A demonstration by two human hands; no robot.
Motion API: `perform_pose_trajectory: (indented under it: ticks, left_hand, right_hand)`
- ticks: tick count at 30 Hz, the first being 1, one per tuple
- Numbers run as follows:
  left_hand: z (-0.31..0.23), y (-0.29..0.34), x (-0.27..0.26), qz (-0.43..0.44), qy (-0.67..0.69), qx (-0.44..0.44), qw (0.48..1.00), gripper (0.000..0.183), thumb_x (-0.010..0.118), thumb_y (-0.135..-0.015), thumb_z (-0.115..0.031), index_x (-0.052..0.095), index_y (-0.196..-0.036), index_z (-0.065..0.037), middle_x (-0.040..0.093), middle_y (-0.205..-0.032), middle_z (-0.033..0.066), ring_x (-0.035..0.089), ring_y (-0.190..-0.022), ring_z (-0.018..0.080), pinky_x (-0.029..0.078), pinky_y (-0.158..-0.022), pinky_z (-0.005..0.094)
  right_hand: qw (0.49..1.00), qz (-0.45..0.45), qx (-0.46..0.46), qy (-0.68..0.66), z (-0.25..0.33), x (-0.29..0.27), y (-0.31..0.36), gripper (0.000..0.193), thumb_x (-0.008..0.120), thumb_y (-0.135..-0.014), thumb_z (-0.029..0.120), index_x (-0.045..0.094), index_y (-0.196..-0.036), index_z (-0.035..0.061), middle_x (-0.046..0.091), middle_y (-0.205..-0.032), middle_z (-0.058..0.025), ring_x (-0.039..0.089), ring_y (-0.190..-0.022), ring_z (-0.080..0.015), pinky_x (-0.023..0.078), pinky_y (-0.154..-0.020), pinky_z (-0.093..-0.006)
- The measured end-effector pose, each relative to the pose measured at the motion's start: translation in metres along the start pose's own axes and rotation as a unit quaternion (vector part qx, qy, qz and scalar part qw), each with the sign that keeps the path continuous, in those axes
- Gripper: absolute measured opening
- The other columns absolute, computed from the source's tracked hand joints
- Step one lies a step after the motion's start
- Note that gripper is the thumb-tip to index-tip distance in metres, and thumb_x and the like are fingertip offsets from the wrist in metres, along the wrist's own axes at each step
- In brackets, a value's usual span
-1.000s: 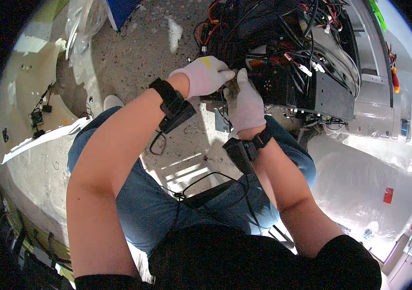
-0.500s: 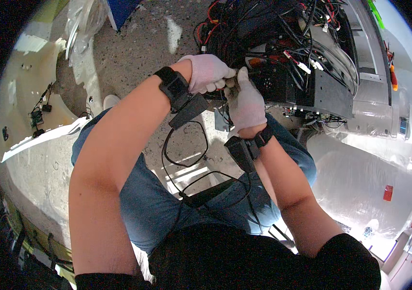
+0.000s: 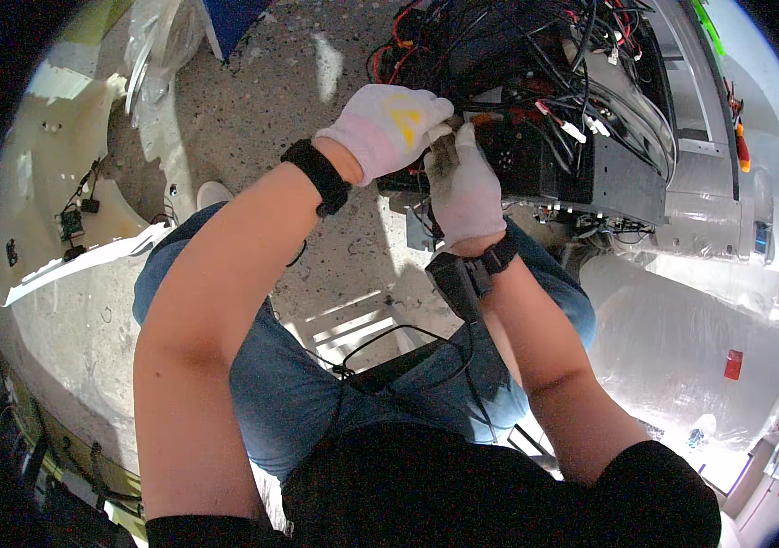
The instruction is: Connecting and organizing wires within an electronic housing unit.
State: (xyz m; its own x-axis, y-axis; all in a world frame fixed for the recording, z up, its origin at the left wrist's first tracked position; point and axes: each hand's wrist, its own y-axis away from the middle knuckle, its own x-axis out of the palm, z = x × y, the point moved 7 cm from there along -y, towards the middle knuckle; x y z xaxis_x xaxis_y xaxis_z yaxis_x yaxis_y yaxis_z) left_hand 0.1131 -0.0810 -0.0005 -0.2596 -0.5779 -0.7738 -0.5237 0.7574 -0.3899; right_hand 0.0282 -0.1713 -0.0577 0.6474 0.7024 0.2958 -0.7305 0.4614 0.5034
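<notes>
item: your left hand, white-gloved, now rolled back-up, its yellow mark showing where curled fingers showed half a second ago; fingers drawn together at the tips, any hold hidden, so you cannot tell. item: your right hand, gloved, nearly unmoved, just beside it; fingers slightly curved, thumb raised, contents likewise unclear. item: black wired housing, ahead of both hands, in place. item: left wrist strap, its hanging box now out of sight.

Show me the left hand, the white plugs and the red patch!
Left hand (image 3: 395, 128): head view, on its gloved back.
White plugs (image 3: 574, 133): head view, on one plug's casing.
Red patch (image 3: 733, 364): head view, on its middle.
</notes>
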Motion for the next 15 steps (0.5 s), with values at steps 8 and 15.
perform_pose_trajectory:
  ticks: [8, 15]
  left_hand:
    - [0.02, -0.006, 0.015, 0.086, 0.089, -0.091, 0.988, 0.03, 0.054, -0.085, -0.033, 0.064, -0.089, -0.005, 0.064, -0.087, 0.0158, 0.06, -0.085, 0.0356, 0.048, -0.073, 0.0418]
    - [0.04, 0.009, 0.051, 0.236, 0.324, -0.294, 0.868, 0.04, 0.055, -0.085, -0.04, 0.066, -0.079, -0.002, 0.059, -0.061, 0.0074, 0.055, -0.052, 0.0184, 0.043, -0.049, 0.0312]
  right_hand:
    - [1.0, 0.006, -0.001, -0.008, -0.002, -0.004, -0.003, 0.024, 0.044, -0.097, 0.028, 0.055, -0.105, 0.0082, 0.059, -0.098, -0.0015, 0.054, -0.086, -0.0132, 0.043, -0.074, -0.0273]
    - [1.0, 0.01, 0.005, 0.013, -0.005, 0.0, 0.001, 0.023, 0.044, -0.097, 0.028, 0.055, -0.104, 0.0084, 0.059, -0.096, -0.0016, 0.054, -0.089, -0.0125, 0.042, -0.076, -0.0275]
